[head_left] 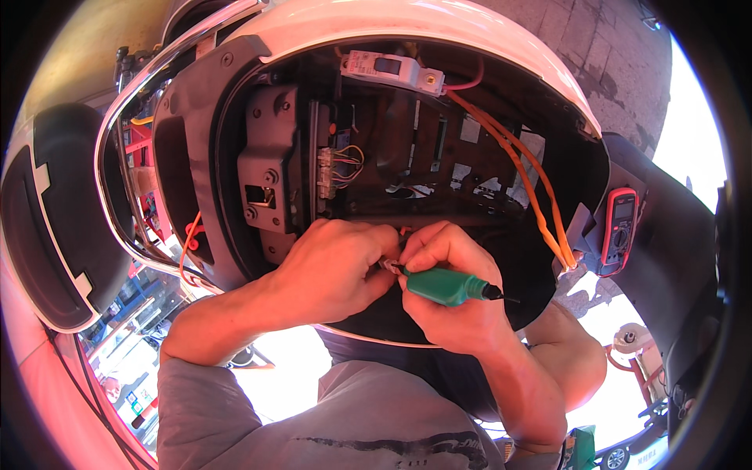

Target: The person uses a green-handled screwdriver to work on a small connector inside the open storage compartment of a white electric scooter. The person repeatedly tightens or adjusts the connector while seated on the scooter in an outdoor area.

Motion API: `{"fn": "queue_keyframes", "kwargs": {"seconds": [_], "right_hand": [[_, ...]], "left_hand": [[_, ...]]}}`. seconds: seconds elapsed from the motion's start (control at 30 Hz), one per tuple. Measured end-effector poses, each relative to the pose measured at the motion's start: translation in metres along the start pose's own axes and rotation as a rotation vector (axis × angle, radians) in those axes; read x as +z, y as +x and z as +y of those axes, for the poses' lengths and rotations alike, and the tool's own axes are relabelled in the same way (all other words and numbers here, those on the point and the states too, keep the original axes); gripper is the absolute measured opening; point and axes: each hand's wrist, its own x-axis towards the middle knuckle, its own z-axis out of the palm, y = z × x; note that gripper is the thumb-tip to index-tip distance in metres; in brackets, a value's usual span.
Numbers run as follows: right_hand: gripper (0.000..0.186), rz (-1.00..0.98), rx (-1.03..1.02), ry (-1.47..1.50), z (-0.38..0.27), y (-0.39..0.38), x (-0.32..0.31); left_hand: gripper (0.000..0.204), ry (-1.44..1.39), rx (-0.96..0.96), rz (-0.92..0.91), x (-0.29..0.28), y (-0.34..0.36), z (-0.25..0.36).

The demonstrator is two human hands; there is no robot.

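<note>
Close together over the near edge of the open scooter body, my two hands meet. My left hand (pixel 337 262) is closed, pinching a small pale connector-like piece (pixel 389 266) between thumb and fingers. In my right hand (pixel 458 254) is a green tool (pixel 445 287) with a thick body, its black rear end pointing right. The tool's dark, thin front end reaches the small piece. What exactly the piece is, I cannot make out. Behind my hands, a white plug with thin coloured wires (pixel 327 172) sits inside the dark compartment.
A white circuit breaker (pixel 392 71) lies along the compartment's far rim, with thick orange cables (pixel 521 160) running right. A red multimeter (pixel 620 227) rests on the black surface at right. The black seat (pixel 66 211) is at left. An orange wire (pixel 188 235) hangs near the rail.
</note>
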Motion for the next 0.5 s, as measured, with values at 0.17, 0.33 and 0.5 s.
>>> {"fn": "queue_keyframes", "kwargs": {"seconds": [0.17, 0.33, 0.5], "right_hand": [[0.03, -0.004, 0.006, 0.009, 0.0022, -0.0003, -0.0007], [0.03, 0.007, -0.035, -0.077, -0.003, 0.0024, 0.0002], [0.032, 0.0, -0.091, -0.13, -0.0035, 0.0027, -0.0002]], "left_hand": [[0.016, 0.006, 0.023, 0.009, 0.0017, 0.0008, -0.0016], [0.016, 0.017, 0.05, 0.032, 0.0035, -0.0006, -0.0045], [0.016, 0.009, 0.065, 0.029, 0.0031, -0.0005, -0.005]]}}
